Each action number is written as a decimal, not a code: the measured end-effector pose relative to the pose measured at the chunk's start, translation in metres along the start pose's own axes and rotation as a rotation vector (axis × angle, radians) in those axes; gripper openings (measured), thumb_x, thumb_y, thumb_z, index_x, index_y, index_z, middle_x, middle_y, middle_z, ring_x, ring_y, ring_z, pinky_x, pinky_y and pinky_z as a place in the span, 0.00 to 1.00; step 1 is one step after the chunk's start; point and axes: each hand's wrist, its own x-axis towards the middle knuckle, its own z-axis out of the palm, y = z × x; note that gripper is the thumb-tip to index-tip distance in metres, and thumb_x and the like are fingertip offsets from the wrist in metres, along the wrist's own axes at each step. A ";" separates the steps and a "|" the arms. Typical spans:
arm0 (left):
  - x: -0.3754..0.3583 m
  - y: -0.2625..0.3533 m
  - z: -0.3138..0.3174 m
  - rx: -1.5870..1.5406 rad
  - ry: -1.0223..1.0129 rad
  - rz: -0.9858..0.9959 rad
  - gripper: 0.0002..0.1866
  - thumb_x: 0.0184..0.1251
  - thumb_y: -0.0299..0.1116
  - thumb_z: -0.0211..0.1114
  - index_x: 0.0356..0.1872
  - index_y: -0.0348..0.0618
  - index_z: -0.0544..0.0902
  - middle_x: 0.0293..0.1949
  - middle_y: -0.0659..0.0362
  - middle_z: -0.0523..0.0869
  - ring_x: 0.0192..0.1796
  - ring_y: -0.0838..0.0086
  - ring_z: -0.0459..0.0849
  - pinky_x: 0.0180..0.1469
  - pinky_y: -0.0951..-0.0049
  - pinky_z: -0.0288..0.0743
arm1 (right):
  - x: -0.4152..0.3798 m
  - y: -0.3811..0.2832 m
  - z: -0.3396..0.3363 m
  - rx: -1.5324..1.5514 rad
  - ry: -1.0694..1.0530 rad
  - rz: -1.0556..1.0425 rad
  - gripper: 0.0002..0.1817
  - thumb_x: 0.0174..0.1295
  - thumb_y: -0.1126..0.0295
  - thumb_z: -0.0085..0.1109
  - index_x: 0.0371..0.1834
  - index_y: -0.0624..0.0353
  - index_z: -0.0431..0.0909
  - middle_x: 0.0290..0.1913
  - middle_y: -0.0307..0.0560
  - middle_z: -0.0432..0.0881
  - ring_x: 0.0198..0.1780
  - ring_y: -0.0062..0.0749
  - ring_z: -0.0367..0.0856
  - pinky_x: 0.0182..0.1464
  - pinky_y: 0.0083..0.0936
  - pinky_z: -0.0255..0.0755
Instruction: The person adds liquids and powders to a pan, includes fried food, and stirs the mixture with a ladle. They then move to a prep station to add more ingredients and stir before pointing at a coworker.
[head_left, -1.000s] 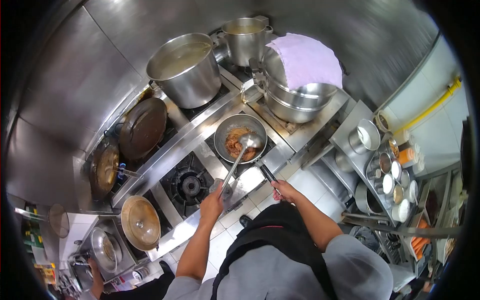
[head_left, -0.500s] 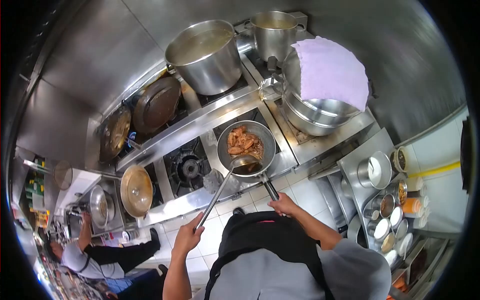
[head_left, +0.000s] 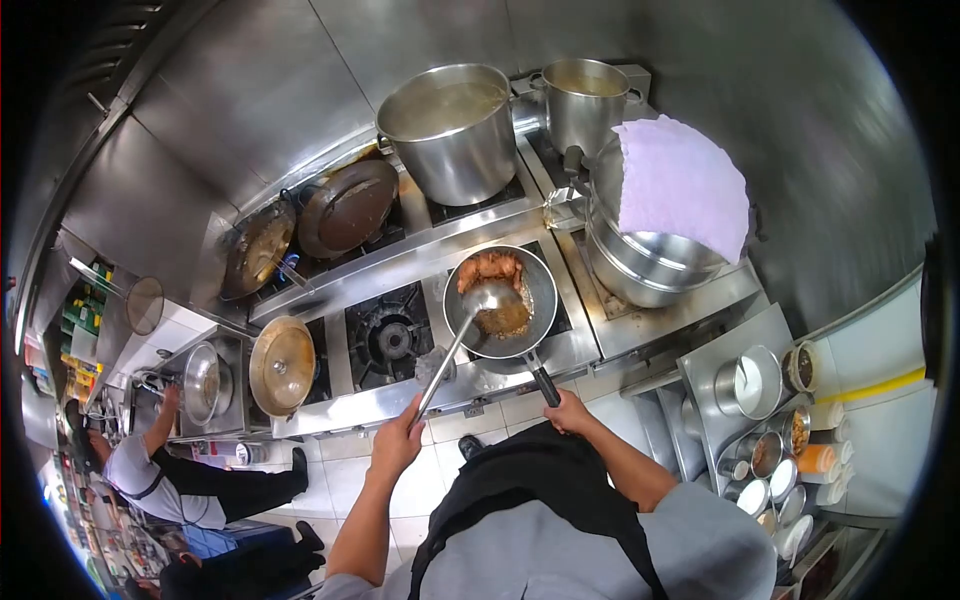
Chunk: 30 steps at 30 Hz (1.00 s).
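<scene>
My left hand (head_left: 397,440) is wrapped round the long metal handle of a ladle (head_left: 448,362). The ladle's bowl rests inside a dark frying pan (head_left: 540,300), against browned pieces of meat (head_left: 492,265) gathered at the pan's far side. Brown sauce (head_left: 505,318) covers part of the pan bottom nearer to me. With my right hand (head_left: 568,412) I grip the black handle of this pan, which sits on the front right burner.
Left of the pan is a bare burner (head_left: 390,337), then a wide pan (head_left: 282,367). Large stockpots (head_left: 455,150) stand behind. A lilac cloth (head_left: 680,185) covers a steel pot at right. Containers (head_left: 765,450) fill the right-hand shelf. Another person (head_left: 170,480) works at far left.
The ladle's bowl has moved away from me across the pan, and the meat is now bunched at the far side. More sauce shows near me. The whole view has shifted slightly.
</scene>
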 end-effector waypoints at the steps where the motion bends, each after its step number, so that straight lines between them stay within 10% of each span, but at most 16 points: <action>1: -0.012 0.000 -0.007 -0.037 -0.083 -0.036 0.31 0.64 0.33 0.65 0.70 0.62 0.72 0.41 0.43 0.87 0.42 0.45 0.85 0.47 0.51 0.78 | -0.001 0.003 0.001 0.027 -0.016 0.013 0.06 0.59 0.75 0.62 0.33 0.61 0.72 0.15 0.38 0.69 0.11 0.23 0.68 0.12 0.25 0.64; 24: -0.019 -0.019 0.000 -0.150 -0.221 -0.147 0.29 0.66 0.34 0.66 0.69 0.62 0.74 0.45 0.46 0.88 0.47 0.48 0.86 0.50 0.58 0.79 | 0.055 0.008 0.010 0.061 0.027 0.032 0.08 0.59 0.76 0.61 0.33 0.60 0.69 0.17 0.37 0.69 0.12 0.21 0.68 0.12 0.25 0.61; 26: -0.012 -0.038 0.023 -0.206 0.017 0.037 0.29 0.67 0.33 0.65 0.70 0.57 0.73 0.49 0.46 0.87 0.49 0.49 0.86 0.51 0.58 0.78 | 0.056 0.004 0.011 0.072 0.058 0.083 0.08 0.59 0.76 0.61 0.34 0.60 0.70 0.17 0.38 0.70 0.12 0.21 0.68 0.12 0.24 0.61; 30: 0.004 -0.022 0.021 -0.529 -0.079 -0.270 0.29 0.70 0.32 0.64 0.72 0.50 0.70 0.31 0.58 0.84 0.30 0.73 0.82 0.36 0.70 0.78 | 0.060 0.008 0.008 0.076 0.022 0.113 0.09 0.64 0.69 0.63 0.36 0.58 0.71 0.19 0.38 0.72 0.13 0.22 0.70 0.13 0.23 0.62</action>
